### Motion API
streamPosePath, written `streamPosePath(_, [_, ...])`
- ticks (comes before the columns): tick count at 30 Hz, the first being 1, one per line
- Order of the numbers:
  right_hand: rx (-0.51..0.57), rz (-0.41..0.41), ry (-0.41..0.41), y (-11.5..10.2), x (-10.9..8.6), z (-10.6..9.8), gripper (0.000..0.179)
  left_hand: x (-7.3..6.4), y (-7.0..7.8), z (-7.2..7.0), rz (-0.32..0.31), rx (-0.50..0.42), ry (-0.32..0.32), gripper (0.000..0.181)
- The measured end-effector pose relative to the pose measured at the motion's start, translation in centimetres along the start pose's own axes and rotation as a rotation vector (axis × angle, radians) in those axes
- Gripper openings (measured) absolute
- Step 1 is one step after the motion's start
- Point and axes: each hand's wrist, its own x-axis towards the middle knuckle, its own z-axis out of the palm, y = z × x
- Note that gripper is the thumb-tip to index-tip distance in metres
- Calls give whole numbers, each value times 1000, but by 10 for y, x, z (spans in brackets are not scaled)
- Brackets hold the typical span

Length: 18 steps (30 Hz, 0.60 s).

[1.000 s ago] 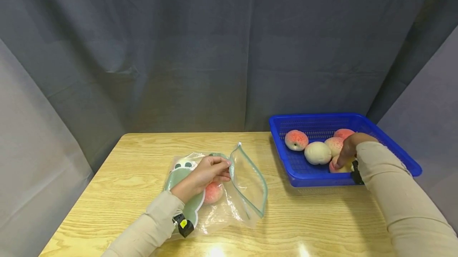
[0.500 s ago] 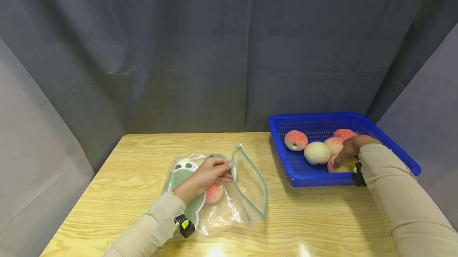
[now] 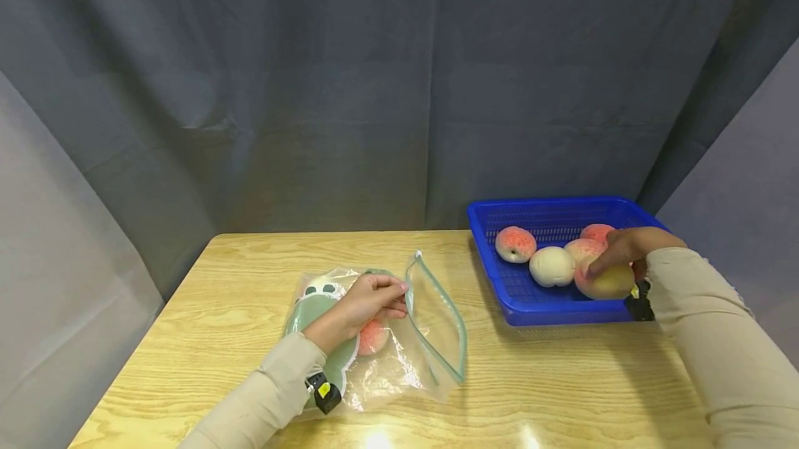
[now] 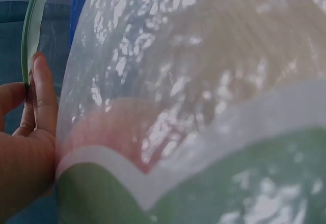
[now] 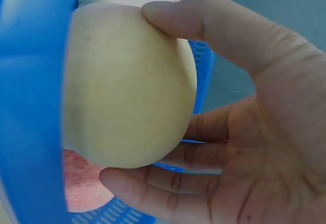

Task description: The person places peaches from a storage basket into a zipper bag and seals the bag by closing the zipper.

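My left hand [image 3: 357,307] pinches the green-edged mouth of a clear zip bag [image 3: 390,379] between thumb and fingers. The bag lies flat on the table, its opening spread toward the right. Inside it is one pink peach [image 3: 372,338], blurred through the plastic in the left wrist view, near a printed green shape. Over at the blue basket [image 3: 562,314], my right hand [image 3: 637,243] grips a pale yellow peach [image 5: 130,89], thumb on one side and fingers curled round the other. That peach is just inside the basket's front wall, which covers part of it in the right wrist view.
Several more peaches share the basket: a red-topped one [image 3: 516,244] at the left, a cream one [image 3: 552,266] beside it, and pinkish ones behind the gripped peach. A wooden table [image 3: 250,261] bears everything, with a dark curtain [image 3: 324,88] behind it.
My right hand has drawn up and slightly right, lifting the yellow peach a little and showing more of it. My left hand keeps its pinch on the bag's mouth, nearly still.
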Motion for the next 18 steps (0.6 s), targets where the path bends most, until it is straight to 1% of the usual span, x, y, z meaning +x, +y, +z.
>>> streamPosePath(2, [52, -31, -14, -1, -2, -1, 59, 0, 0, 0, -1, -2, 1, 19])
streamPosePath(3, [83, -49, -25, -2, -3, -2, 56, 0, 0, 0, -1, -1, 1, 19])
streamPosePath(5, [90, -84, -17, -5, -5, -4, 57, 0, 0, 0, 0, 0, 1, 19])
streamPosePath(9, [-28, -143, 61, -12, -8, -8, 72, 0, 0, -1, 0, 0, 0, 19])
streamPosePath(10, [-67, -151, 94, -14, -9, -9, 75, 0, 0, -1, 1, 0, -2, 19])
streamPosePath(12, [-110, -174, 144, -19, -11, -9, 81, 0, 0, 0, 0, -1, -5, 19])
streamPosePath(15, [-154, -231, 222, -29, -14, -7, 81, 0, 0, 0, 1, 1, -8, 20])
streamPosePath(18, [-176, -305, 302, -39, -19, -2, 76, -1, 0, 1, 1, 3, -10, 20])
